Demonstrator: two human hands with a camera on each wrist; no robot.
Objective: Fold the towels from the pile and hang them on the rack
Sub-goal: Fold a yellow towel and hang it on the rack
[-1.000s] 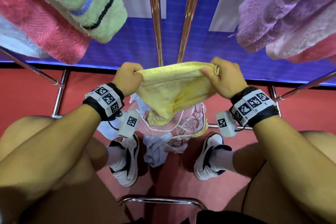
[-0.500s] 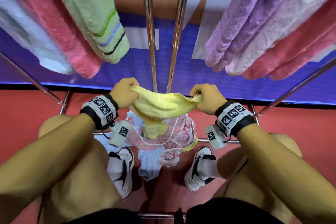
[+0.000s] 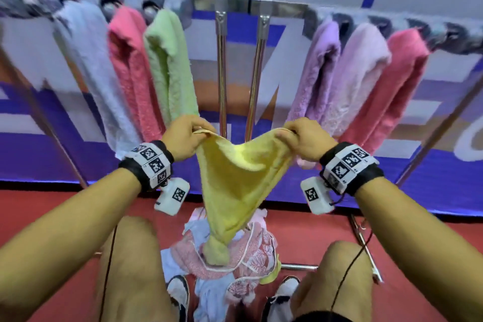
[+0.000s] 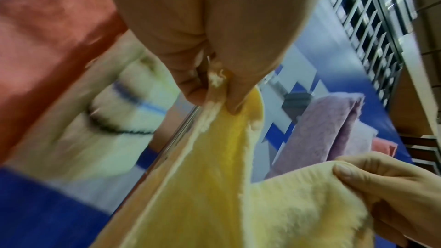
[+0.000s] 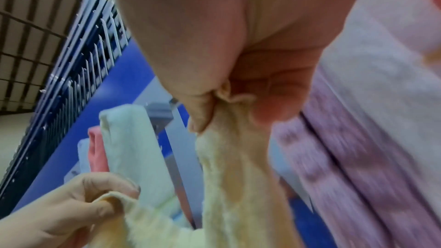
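A yellow towel hangs between my hands, sagging in the middle, its lower tip resting on the pile of patterned pink and light blue cloths on the floor. My left hand pinches one top corner; in the left wrist view the left hand nips the towel edge. My right hand pinches the other corner, as the right hand does on the towel in the right wrist view. The rack's top bar stands ahead and above, with two bare upright rods in the middle.
On the rack hang a light blue towel, a pink towel and a green towel at left, two lilac towels and a pink towel at right. My knees and shoes flank the pile on the red floor.
Both hands have risen with the yellow towel and moved apart, so it now hangs longer. My view has tilted upward; the rack's top bar has come into sight.
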